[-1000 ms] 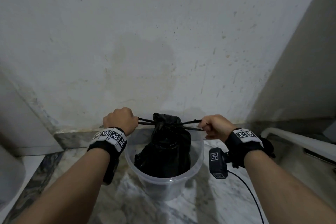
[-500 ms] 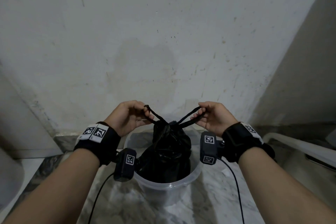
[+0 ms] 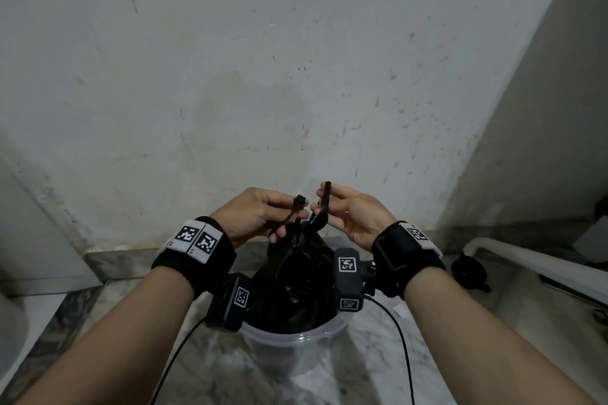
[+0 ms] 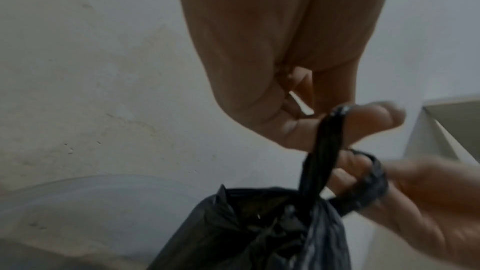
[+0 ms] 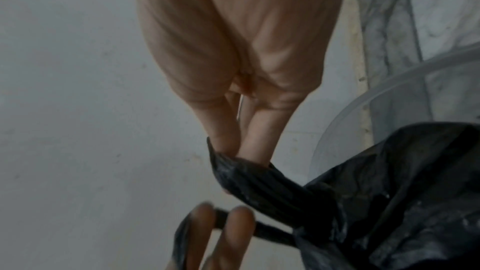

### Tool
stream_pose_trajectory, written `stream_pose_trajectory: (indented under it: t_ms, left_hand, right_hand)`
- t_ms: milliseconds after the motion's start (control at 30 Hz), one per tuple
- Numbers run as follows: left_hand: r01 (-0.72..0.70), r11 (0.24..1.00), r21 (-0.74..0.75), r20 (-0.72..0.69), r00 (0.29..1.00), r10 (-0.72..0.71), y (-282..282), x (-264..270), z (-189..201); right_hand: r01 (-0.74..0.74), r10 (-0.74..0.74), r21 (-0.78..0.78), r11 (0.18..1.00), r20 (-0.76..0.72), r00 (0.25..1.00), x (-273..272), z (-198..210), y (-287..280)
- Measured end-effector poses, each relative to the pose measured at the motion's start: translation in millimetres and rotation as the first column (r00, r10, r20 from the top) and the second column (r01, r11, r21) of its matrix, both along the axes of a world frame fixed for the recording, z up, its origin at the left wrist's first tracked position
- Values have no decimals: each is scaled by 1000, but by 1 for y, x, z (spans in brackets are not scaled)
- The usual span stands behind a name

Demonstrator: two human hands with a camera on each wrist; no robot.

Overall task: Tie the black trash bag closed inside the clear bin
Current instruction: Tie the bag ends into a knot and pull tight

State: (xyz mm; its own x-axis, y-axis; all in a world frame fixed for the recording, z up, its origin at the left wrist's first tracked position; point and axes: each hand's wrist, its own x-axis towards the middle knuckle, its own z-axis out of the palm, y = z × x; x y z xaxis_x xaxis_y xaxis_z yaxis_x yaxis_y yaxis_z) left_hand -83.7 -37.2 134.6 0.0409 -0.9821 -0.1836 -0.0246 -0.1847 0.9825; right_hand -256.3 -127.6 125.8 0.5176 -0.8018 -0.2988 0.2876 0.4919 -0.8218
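Note:
A black trash bag (image 3: 296,286) stands gathered at the neck inside the clear bin (image 3: 296,337) on the marble floor. Two thin black handle straps rise from its knot. My left hand (image 3: 292,214) pinches the left strap (image 3: 297,204) between thumb and fingers, just above the bag. My right hand (image 3: 324,202) pinches the right strap (image 3: 326,197), held upright. The hands almost touch over the bag's neck. The left wrist view shows the left strap (image 4: 322,151) taut under my thumb and the other strap looped round the right hand's fingers. In the right wrist view, the right hand's fingertips (image 5: 249,149) clamp the right strap (image 5: 259,182).
A stained white wall (image 3: 296,76) rises close behind the bin. A white pipe (image 3: 526,256) and a black suction cup (image 3: 467,270) lie at the right. Something white and rounded (image 3: 10,339) sits at the left edge. Camera cables (image 3: 404,355) hang from both wrists.
The straps were pulled out sideways a second ago. Both hands have since risen and come together over the bag, bringing the strap ends almost upright.

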Motion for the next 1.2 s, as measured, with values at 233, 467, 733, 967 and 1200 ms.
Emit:
stream_pose_trajectory:
  t_ms: [233,467,733,967,1200]
  left_hand:
    - [-22,1000,7,244,969,20,-12,-18,-2]
    - [40,999,-9,368,929,-34,-9,-26,8]
    - [9,997,76,343,939,-34,-9,-12,5]
    - [-264,964,12,373,896,241,-11,4,2]
    - [-434,898,73,395,839,373,-2,20,-9]
  right_hand:
    - [-78,63,-160,984,-98,993,9,8,12]
    - [-233,186,-241,942,-202,962,10,11,13]
    - [-418,165,-394,819,-535,828,-1,5,7]
    - [-320,49,-404,857,-554,831,-10,4,-9]
    - [-163,45,-211,964,-475,879,-19,0,-12]
